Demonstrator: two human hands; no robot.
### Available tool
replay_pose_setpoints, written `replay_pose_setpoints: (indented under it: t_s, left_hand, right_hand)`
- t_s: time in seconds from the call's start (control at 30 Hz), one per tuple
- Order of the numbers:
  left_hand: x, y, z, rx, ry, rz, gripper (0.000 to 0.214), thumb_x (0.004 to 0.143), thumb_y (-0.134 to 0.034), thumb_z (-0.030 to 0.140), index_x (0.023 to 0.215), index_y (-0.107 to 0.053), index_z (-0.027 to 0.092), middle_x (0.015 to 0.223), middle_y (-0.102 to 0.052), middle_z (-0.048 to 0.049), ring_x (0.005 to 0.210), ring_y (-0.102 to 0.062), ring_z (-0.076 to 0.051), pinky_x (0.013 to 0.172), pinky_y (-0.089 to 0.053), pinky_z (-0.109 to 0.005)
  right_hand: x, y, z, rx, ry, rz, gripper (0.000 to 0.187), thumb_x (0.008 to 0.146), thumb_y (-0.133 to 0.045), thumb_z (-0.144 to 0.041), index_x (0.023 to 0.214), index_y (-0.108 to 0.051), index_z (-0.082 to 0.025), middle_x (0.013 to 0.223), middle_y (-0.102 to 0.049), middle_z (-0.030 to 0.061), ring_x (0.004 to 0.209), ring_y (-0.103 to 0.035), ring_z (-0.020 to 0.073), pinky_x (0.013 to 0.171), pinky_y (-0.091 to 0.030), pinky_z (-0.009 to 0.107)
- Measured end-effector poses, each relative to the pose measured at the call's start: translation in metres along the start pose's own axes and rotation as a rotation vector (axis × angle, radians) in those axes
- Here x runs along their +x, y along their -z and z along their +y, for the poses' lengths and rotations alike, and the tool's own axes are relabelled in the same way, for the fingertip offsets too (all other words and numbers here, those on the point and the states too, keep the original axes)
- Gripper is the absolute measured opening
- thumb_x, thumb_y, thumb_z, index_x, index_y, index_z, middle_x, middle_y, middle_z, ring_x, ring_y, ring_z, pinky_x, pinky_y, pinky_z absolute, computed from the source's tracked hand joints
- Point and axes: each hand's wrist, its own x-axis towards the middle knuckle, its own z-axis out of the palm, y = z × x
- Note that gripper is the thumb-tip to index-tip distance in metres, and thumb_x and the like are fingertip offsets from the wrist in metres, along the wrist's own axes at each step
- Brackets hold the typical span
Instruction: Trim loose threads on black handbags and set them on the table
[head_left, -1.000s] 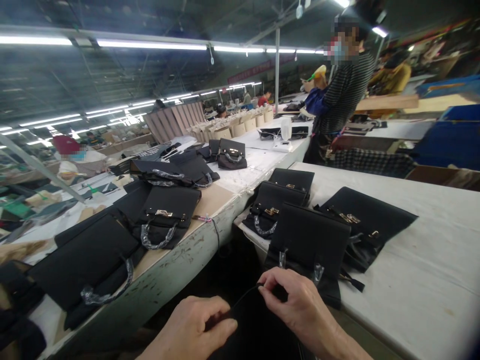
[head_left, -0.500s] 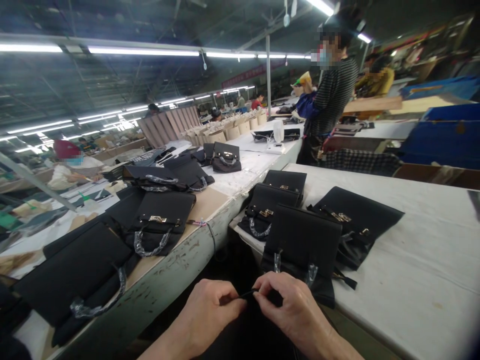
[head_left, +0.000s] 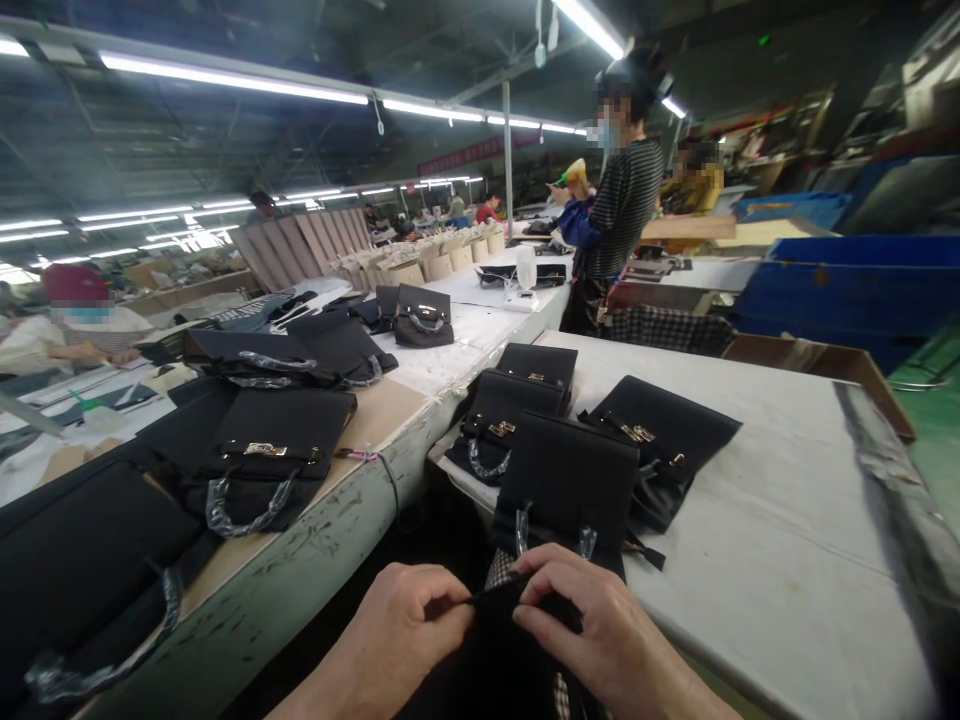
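Long worktables are filling a strip-lit workshop, and a white-covered table (head_left: 787,500) is carrying black bags, the nearest handbag (head_left: 574,475) lying at its near edge. Just below that handbag, the left hand (head_left: 409,630) and the right hand (head_left: 600,625) are both pinching a thin black strap (head_left: 491,592) stretched between their fingertips. Well beyond the handbag, a person in a striped top (head_left: 626,205) is standing.

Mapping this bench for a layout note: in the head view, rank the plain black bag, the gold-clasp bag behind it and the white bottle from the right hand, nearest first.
1. Plain black bag: on the white table, just beyond the right hand, which pinches a black piece.
2. Gold-clasp bag: behind it, slightly left.
3. White bottle: far back on the left table.
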Motion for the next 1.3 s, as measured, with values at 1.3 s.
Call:
replay_pose_setpoints:
  t_s: [1.3]
  left_hand:
    - [-0.005, -0.007, 0.016, 0.015, 0.028, 0.006, 0.023, 0.084, -0.058, 0.026, 0.07, -0.075, 0.019, 0.064, -0.067, 0.0017, 0.061, -0.058, -0.013, 0.057, -0.039, -0.021]
  right_hand:
    - [-0.003, 0.004, -0.003, -0.193, -0.08, 0.056, 0.018, 0.074, -0.081, -0.015, 0.074, -0.065, -0.023, 0.107, -0.068, -0.0008, 0.095, -0.066, 0.0202, 0.08, -0.05, 0.03]
